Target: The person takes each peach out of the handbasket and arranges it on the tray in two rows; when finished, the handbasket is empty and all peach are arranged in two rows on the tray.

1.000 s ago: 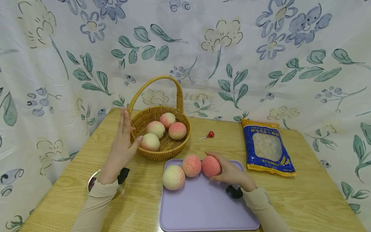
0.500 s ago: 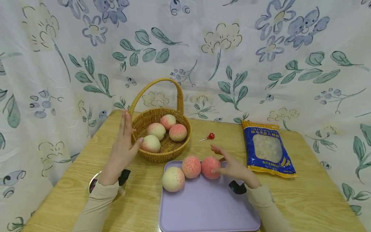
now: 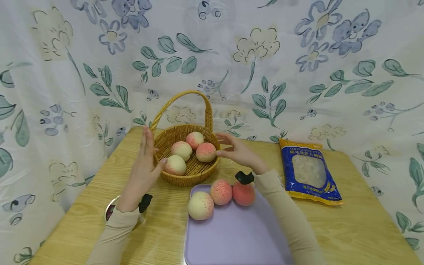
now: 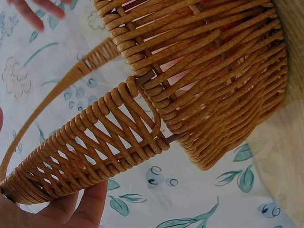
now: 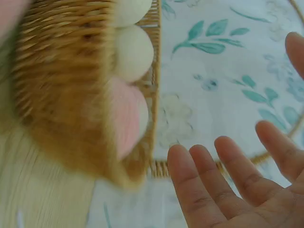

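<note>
A wicker basket [image 3: 190, 180] with a tall arched handle stands at the back of the table and holds several pink-and-cream peaches [image 3: 181, 150]. At its left side my left hand [image 3: 139, 176] has straight fingers raised beside the handle's base and its thumb by the rim. In the left wrist view, fingers [image 4: 90, 204] lie behind the woven handle. My right hand [image 3: 241, 152] is at the basket's right rim, fingers extended and spread, holding nothing. Three more peaches [image 3: 221, 192] sit along the far edge of the purple tray [image 3: 232, 235]; the rightmost is partly hidden by the black wrist strap.
A blue-and-yellow orecchiette bag [image 3: 309, 173] lies at the right of the table. A round metal-rimmed container [image 3: 109, 209] is partly hidden by the left forearm. Floral cloth [image 3: 258, 73] hangs behind the table. The right forearm passes over the tray's right side.
My right hand has let go of the rightmost peach on the tray and moved up and left to the basket's right rim, over the lollipop's earlier spot. The left hand has stayed put.
</note>
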Motion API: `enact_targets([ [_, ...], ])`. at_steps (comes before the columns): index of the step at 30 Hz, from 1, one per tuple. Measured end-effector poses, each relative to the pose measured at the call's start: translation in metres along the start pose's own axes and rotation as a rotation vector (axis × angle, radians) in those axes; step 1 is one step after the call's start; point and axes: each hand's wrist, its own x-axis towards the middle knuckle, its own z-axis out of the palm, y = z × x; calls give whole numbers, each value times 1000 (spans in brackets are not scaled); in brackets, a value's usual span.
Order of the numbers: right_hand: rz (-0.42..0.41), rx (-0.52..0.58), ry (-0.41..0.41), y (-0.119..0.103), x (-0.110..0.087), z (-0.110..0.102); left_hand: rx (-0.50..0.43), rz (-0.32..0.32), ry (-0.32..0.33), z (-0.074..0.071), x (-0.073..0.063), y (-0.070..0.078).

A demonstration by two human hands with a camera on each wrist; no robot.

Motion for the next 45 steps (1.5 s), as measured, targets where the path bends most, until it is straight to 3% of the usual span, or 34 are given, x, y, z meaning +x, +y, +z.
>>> enact_targets([
  [7, 97, -106, -106, -2, 67, 32, 11, 12, -7, 7, -2, 2],
  [15, 228, -270, -156, -3, 106, 71, 20, 31, -13, 14, -2, 9],
  [21, 148, -449, -204, -10, 125, 91, 19, 70, 19, 11, 3, 7],
  [27, 183, -347, -183, -9, 131, 100, 20, 62, 20, 6, 5, 5],
  [34, 246, -348, -125, -5, 135, 112, 3, 62, 17, 6, 3, 3],
  [41, 100, -317, -19, 0, 141, 122, 31, 40, 30, 2, -4, -4],
  [45, 68, -167, 59, -5, 145, 119, 34, 40, 38, -3, -4, -6],
])
